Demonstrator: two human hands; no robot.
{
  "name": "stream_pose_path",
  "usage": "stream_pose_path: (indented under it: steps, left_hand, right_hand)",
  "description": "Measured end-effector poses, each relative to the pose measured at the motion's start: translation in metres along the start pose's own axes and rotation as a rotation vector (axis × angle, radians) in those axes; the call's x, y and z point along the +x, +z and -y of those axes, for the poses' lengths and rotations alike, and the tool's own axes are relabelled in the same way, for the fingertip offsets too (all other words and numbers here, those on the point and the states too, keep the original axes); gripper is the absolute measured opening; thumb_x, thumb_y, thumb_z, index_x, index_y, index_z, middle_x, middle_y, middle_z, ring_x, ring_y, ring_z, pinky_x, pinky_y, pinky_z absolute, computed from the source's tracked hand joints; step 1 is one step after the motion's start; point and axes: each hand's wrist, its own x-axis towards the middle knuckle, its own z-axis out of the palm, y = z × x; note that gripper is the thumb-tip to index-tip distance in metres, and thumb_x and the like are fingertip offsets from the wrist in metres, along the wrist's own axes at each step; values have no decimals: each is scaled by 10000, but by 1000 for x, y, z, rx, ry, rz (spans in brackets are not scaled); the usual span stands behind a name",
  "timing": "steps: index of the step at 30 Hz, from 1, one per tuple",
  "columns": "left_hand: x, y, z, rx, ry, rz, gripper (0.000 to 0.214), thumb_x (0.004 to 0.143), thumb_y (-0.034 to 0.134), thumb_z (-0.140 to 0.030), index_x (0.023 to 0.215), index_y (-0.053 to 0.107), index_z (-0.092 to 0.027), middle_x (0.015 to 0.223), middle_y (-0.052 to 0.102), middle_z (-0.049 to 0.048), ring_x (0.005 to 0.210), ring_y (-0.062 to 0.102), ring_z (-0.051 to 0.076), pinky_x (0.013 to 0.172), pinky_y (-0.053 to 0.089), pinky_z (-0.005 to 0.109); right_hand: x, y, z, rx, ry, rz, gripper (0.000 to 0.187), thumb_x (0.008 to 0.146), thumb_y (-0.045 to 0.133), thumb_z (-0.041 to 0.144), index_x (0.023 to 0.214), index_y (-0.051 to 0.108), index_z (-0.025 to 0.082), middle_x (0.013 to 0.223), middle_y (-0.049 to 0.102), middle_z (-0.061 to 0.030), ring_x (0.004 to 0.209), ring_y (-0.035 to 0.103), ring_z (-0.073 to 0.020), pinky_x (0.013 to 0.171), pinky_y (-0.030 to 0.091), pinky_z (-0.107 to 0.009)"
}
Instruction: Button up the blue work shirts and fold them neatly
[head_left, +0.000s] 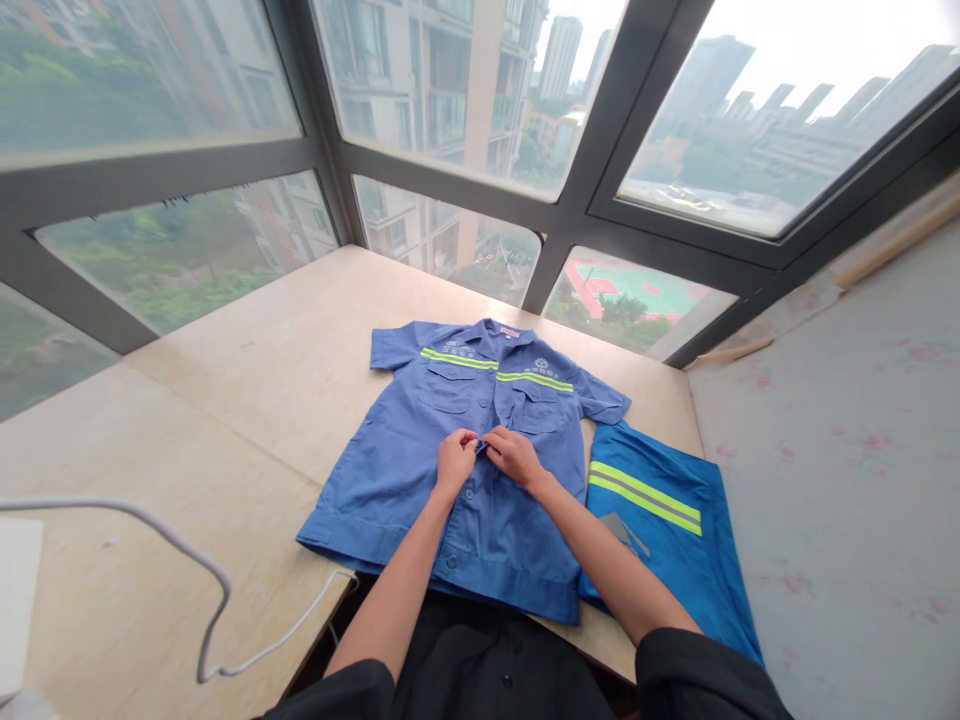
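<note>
A blue short-sleeved work shirt (390,470) lies spread face up, its collar toward the windows. Yellow-green reflective stripes cross its chest above two flap pockets. At the middle of the front opening, my left hand (456,462) pinches the edge of the placket. My right hand (514,458) pinches the other edge just beside it, fingertips almost touching. The button between them is mostly hidden by my fingers. Lower down the placket, buttons (451,562) show near the hem.
Right of the shirt lies a folded brighter blue garment (660,550) with a reflective band. A white cable (217,580) curls over the pale tabletop (187,430) at left, near a white object (19,600). Windows and a papered wall (840,500) border the table.
</note>
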Motion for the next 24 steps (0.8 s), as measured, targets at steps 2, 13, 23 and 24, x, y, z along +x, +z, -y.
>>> stream_pose_path:
  steps: [2, 13, 23, 24]
  left_hand:
    - [0, 1, 1, -11, -3, -2, 144, 821, 576, -111, 875, 699, -163, 889, 741, 69, 831, 680, 180, 816, 517, 305]
    - [15, 0, 6, -100, -84, 34, 119, 748, 634, -79, 804, 709, -152, 786, 734, 56, 743, 674, 162, 743, 520, 278]
    - [23, 1, 11, -148, -152, 43, 82, 723, 664, -78, 754, 702, -143, 699, 716, 31, 660, 658, 132, 656, 507, 233]
    - [23, 1, 11, -144, -156, 42, 77, 721, 668, -77, 747, 700, -142, 687, 712, 29, 649, 656, 131, 652, 506, 234]
  right_hand:
    - [0, 4, -1, -33, 18, -31, 231, 924, 534, 147, 1067, 707, 203, 942, 679, -58, 789, 630, -148, 750, 454, -230]
    - [-6, 19, -21, 117, -86, -192, 298, 962, 484, 148, 1100, 728, 250, 934, 715, -51, 805, 636, -150, 740, 475, -244]
    - [-1, 23, -16, 160, -100, -188, 351, 977, 436, 157, 1184, 700, 262, 926, 675, -64, 816, 606, -154, 753, 486, -255]
    - [-1, 23, -16, 159, -97, -185, 355, 978, 432, 157, 1188, 697, 263, 926, 669, -65, 817, 603, -155, 754, 486, -256]
